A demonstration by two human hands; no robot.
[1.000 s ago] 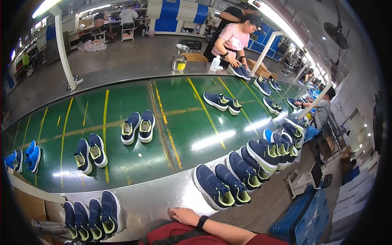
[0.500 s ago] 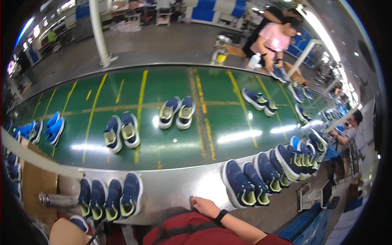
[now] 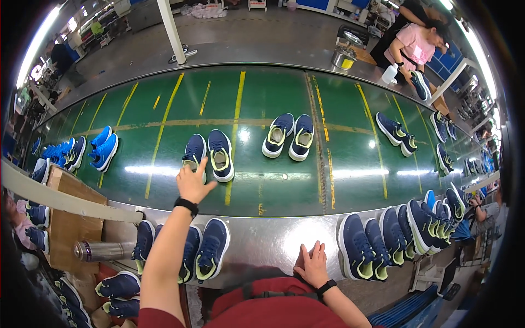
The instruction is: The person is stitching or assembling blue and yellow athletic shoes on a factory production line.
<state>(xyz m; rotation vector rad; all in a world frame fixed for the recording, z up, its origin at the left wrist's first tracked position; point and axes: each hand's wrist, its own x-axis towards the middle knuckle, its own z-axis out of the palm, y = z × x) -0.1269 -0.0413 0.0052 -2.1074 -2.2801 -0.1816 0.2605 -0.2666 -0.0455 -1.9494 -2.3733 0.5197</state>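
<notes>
My left hand (image 3: 194, 184) reaches over the green belt (image 3: 273, 191), its fingers spread. It is at the heel end of a navy sneaker (image 3: 194, 150) with a white sole; whether the fingertips touch it I cannot tell. The mate of that shoe, a second navy sneaker (image 3: 220, 156), lies just to the right. Farther right on the belt sits another navy pair (image 3: 279, 134). On the metal ledge (image 3: 257, 246) near my body, my right hand (image 3: 313, 266) rests with fingers apart and nothing in it.
Several navy sneakers with lime lining (image 3: 212, 246) stand on the ledge below my left forearm, and a row of more sneakers (image 3: 358, 240) is at the right. A steel flask (image 3: 101, 250) lies by a cardboard box (image 3: 76, 218). Across the belt, a person in pink (image 3: 410, 46) holds a shoe.
My left arm has swung up from the lower left to the belt. The whole view has shifted, so the shoes appear farther right. My right hand stays at the ledge, fingers now more spread.
</notes>
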